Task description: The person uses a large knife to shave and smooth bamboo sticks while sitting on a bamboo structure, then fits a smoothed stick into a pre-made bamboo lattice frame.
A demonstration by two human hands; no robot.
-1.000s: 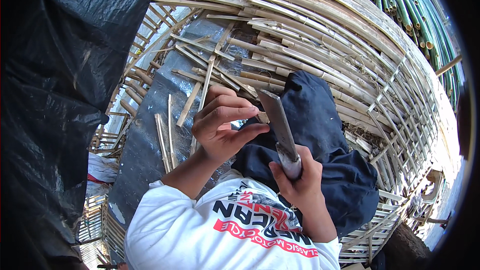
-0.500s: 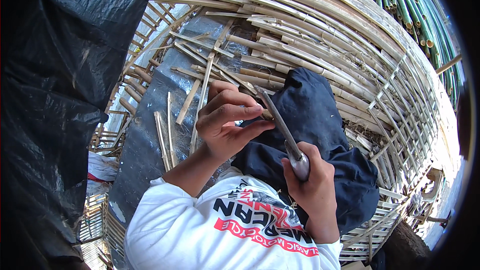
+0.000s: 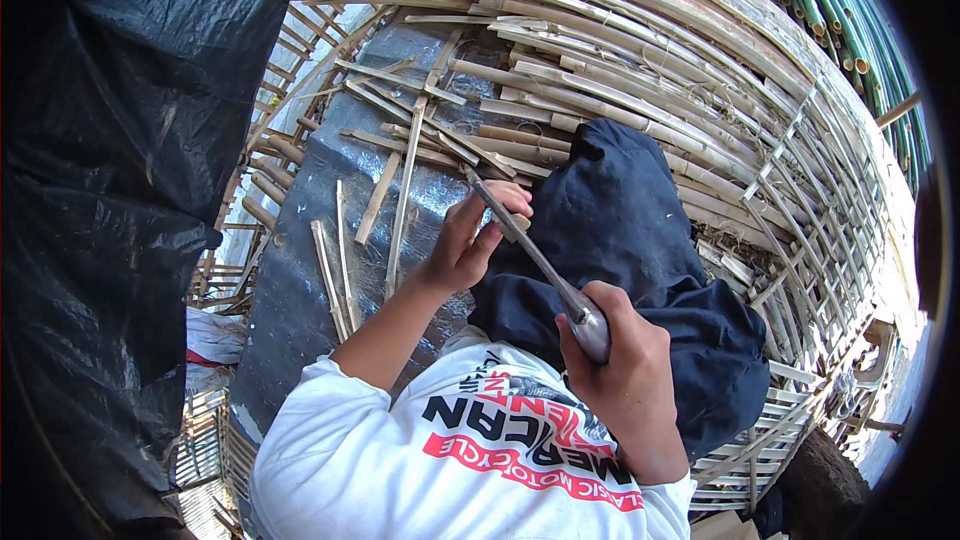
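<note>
In my right hand [image 3: 630, 365] is a knife [image 3: 530, 252], gripped by its smooth rounded handle. Its long narrow blade slants up and to the left, passing over the fingertips of the other hand. My left hand [image 3: 466, 242] pinches a short, pale piece of bamboo [image 3: 518, 224] between thumb and fingers. The blade crosses close by this piece; whether its edge touches it I cannot tell. Both hands are in front of my chest, near the dark cloth [image 3: 620, 215] over my leg.
Split bamboo strips [image 3: 640, 120] lie piled ahead and to the right. Loose sticks [image 3: 405, 190] rest on a dark sheet [image 3: 300, 270]. Black plastic sheeting [image 3: 110, 190] hangs at the left. Green bamboo poles [image 3: 815, 0] stand at the far right, beyond a slatted bamboo frame [image 3: 800, 210].
My left hand has moved slightly away from me with the bamboo piece. The knife has tilted further left, its tip now farther left over the loose sticks.
</note>
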